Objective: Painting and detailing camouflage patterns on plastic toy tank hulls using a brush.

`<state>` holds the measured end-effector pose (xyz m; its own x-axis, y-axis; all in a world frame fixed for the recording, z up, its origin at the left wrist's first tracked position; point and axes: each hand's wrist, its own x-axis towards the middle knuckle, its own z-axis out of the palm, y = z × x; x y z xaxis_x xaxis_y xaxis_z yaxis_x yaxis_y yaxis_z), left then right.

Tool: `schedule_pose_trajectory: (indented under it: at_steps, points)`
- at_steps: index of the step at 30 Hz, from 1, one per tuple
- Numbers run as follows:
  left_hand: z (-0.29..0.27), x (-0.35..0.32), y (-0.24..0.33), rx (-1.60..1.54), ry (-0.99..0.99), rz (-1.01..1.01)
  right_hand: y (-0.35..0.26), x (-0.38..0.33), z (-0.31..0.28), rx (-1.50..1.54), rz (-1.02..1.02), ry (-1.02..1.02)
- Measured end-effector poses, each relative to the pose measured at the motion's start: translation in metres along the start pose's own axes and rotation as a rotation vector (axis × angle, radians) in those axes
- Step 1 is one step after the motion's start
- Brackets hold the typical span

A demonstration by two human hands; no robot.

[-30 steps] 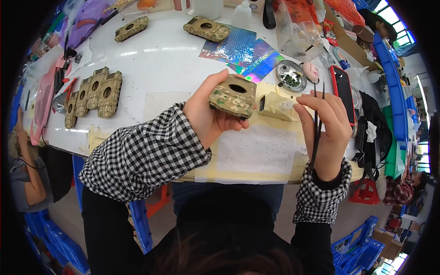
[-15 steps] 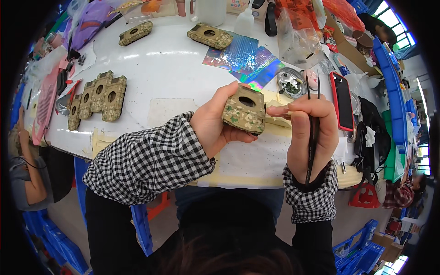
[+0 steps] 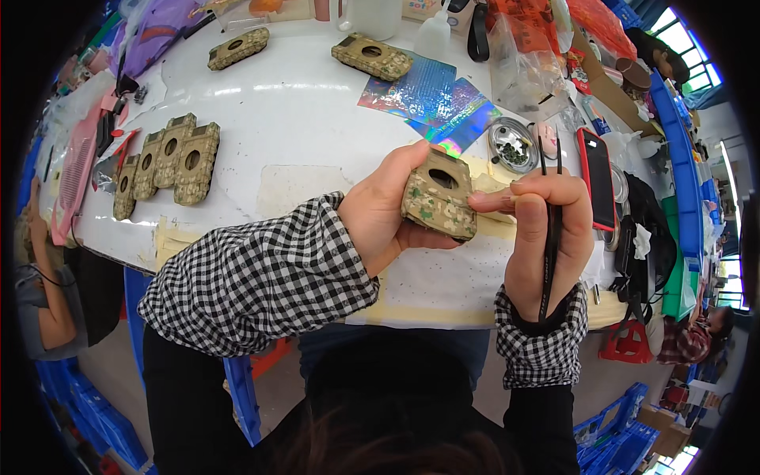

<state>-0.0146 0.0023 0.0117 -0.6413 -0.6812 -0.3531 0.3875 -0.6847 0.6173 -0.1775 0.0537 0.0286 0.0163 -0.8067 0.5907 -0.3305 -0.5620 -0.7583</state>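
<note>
My left hand (image 3: pixel 372 212) is closed around a camouflage-patterned model tank hull (image 3: pixel 438 207) with an oval hole in its top. The hull is tilted, its hole facing up. My right hand (image 3: pixel 560 218) has black tweezers (image 3: pixel 552 261) gripped between its fingers, their two tips pointing away from me and apart. Its forefinger reaches to the hull's right side, close to the thumb; a thin pale thing seems to lie between them, too small to name. Below the hands lies a white sheet (image 3: pixel 443 289) taped along its edges.
Several similar hulls (image 3: pixel 172 150) stand at the left; two more, one hull (image 3: pixel 237 49) and another hull (image 3: pixel 372 57), lie farther back. Shiny holographic sheets (image 3: pixel 459 119), a round dish (image 3: pixel 492 142) of small dark green parts and a red-cased phone (image 3: pixel 597 174) are beyond my hands.
The whole view has shifted slightly. Both hands and the hull appear a little farther right, and the hull is turned slightly. Both grips stay the same.
</note>
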Motion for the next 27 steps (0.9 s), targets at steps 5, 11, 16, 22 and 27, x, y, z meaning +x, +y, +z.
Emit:
schedule_pose_trajectory:
  at_steps: [5,11,16,22,27]
  points:
    - [-0.0004,0.0013,-0.0012,-0.001,-0.011,0.005,-0.0017,0.0,-0.0003,-0.032,0.016,-0.006]
    - [-0.0036,0.0024,-0.0018,0.017,-0.036,0.019,-0.0034,0.0002,-0.0025,-0.11,0.02,-0.051]
    - [0.0001,0.0012,-0.0016,0.016,0.015,0.018,-0.0014,-0.0002,0.0011,0.037,0.033,0.005]
    - [-0.0002,0.0015,-0.0017,0.019,0.003,0.011,-0.0034,-0.0012,0.0003,0.08,0.098,0.025]
    - [-0.0005,0.0025,-0.0025,0.007,0.017,0.005,-0.0012,-0.0011,-0.0013,0.028,0.064,-0.011]
